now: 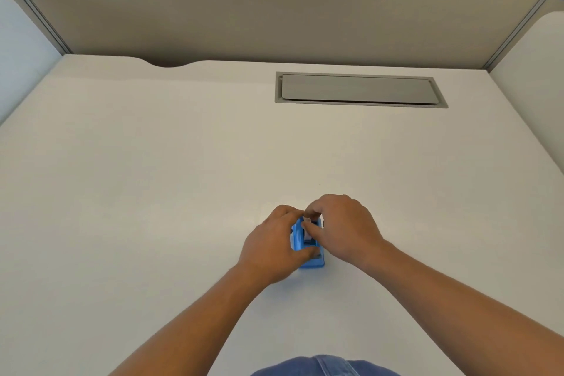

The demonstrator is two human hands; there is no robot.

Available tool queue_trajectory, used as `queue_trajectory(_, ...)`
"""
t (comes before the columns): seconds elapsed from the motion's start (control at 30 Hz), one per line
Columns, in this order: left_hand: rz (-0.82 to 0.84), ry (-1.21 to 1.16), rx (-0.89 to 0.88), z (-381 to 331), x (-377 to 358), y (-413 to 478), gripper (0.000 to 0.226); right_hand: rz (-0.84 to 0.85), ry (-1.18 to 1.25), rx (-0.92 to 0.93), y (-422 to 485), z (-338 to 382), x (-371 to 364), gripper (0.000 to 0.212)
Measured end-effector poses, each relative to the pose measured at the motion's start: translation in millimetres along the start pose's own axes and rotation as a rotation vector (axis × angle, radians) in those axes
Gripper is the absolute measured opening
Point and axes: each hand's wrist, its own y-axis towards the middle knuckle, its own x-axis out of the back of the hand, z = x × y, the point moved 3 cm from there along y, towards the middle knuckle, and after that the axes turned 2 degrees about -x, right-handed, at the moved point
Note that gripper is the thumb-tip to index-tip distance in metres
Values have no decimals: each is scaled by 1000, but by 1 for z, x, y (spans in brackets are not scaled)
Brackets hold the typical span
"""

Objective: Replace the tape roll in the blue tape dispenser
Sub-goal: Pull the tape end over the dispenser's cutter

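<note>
Grey partition panels are closing in the white bench (152, 192) I am watching. Toward its near edge, about midway across, the blue tape dispenser (306, 256) is sitting. The left hand (274, 247) is wrapping its side, grip closed around it. The right hand (341, 226) is reaching in from above, fingertips (308, 227) pinching something pale inside; I cannot tell what.
</note>
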Motion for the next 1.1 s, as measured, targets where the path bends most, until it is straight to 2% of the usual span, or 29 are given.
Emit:
queue_trajectory(0.13,82,25,-28,3,1,-6,89,11,-40,-12,6,3,1,15)
queue_trajectory(0.23,98,77,-28,4,0,-7,98,14,-94,2,10,7,2,16)
queue_trajectory(0.37,74,95,-20,4,-2,-6,88,39,-184,43,11,10,0,15)
queue_trajectory(0.67,49,111,-25,5,1,-2,77,93,-182,105,-12,7,-8,9)
queue_trajectory(0.93,29,185,-41,0,5,-3,72,43,-112,104,-36,-4,-20,14)
queue_trajectory(1.1,20,216,-51,0,2,-5,74,-67,-75,124,-51,-10,-28,18)
